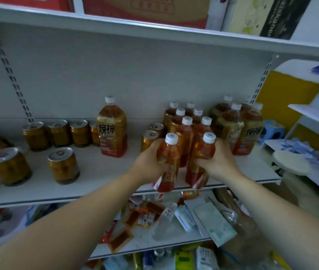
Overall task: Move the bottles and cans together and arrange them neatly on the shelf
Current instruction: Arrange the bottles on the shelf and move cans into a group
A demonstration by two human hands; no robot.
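Two bare forearms (88,217) reach in from the bottom edge toward the white shelf (96,184). The left hand (148,164) is wrapped round the middle of a small white-capped bottle of amber drink, the left bottle (169,158), fingers curled tight on its side. The right hand (219,162) clasps a matching one, the right bottle (201,162), in the same way. Both held bottles stand side by side between the hands at the front lip of the shelf. The left one leans a little with its cap toward the right, and whether its base rests on the board cannot be told. Just behind the two grips, more small bottles (186,133) of the same kind stand in two files running to the back wall. Beyond the right hand stands a cluster of large bottles (230,123). Just past the left hand's knuckles are two gold cans (149,139), and farther out on that side a lone large bottle (112,129) stands apart. Well out beyond it are a back row of cans (59,133) and two loose front cans (63,165). Below the grips, a lower shelf (147,244) holds scattered packets (211,223).
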